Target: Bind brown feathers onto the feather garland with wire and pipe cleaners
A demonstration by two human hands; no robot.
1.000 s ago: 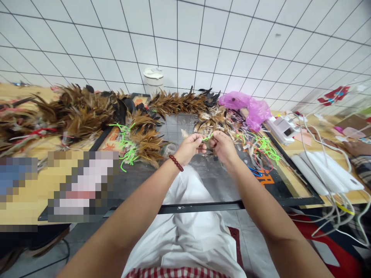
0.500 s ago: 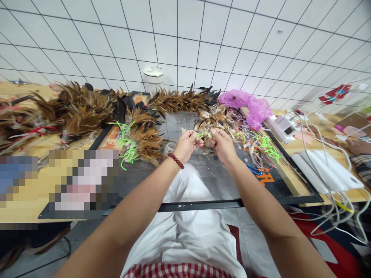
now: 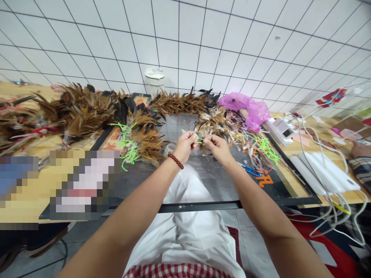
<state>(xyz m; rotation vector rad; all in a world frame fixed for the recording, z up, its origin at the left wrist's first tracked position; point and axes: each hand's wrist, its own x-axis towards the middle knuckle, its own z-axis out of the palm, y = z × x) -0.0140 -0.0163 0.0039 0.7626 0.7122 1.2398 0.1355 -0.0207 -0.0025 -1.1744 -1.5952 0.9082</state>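
Note:
My left hand (image 3: 185, 146), with a bead bracelet on its wrist, and my right hand (image 3: 216, 148) are raised close together over a dark glass table top (image 3: 214, 181). Both pinch a thin bright green cord (image 3: 199, 138) that runs between their fingertips. Just behind the hands lies a bundle of brown feathers (image 3: 214, 123). Whether the cord is tied round any feathers is hidden by my fingers.
Long brown feather bundles (image 3: 87, 112) lie across the back left, with loose green cords (image 3: 127, 148) beside them. A white cup (image 3: 154, 79), a pink plastic bag (image 3: 246, 106), blue scissors (image 3: 252, 172), white devices and cables (image 3: 321, 170) lie to the right. Another person's arm (image 3: 361, 154) shows at the far right.
My hands rose slightly, then came closer together, so the green cord between them is shorter. The view shifted a little.

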